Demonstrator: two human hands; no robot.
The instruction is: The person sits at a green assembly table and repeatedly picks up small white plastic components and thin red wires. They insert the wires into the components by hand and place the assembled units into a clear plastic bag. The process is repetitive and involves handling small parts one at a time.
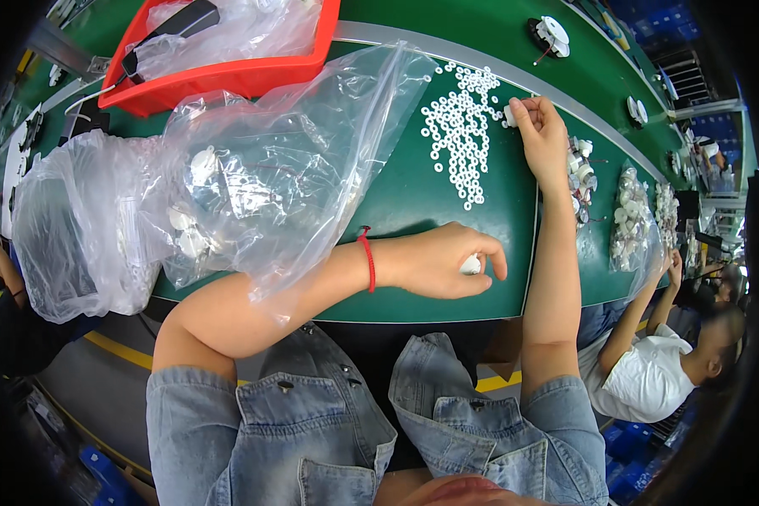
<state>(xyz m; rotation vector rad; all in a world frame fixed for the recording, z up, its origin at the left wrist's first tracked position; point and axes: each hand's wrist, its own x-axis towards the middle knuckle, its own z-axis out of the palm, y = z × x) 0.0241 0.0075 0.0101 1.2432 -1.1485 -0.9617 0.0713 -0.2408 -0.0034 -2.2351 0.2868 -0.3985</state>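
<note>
- Left hand, one: fingers curled inward, closed around one white part; white part within the curl, between thumb and forefinger, partly covered.
- Right hand, one: thumb and forefinger together, clamped on one small white piece; white piece at the fingertips, just beside the right edge of the ring spread; exact kind too small to tell.
- White rings, one loose spread: flat on the green tabletop, left of the right hand and beyond the left; dozens, partly overlapping, exact count impossible.
- White-and-metal parts, one cluster: just right of the right wrist; several, count unclear.
- Clear plastic bagging, at left: partly over the left forearm; several white pieces visible through it.
- Red tray, one: behind the bagging; one dark device on top.
- Red bracelet, one: around the left wrist.
</note>
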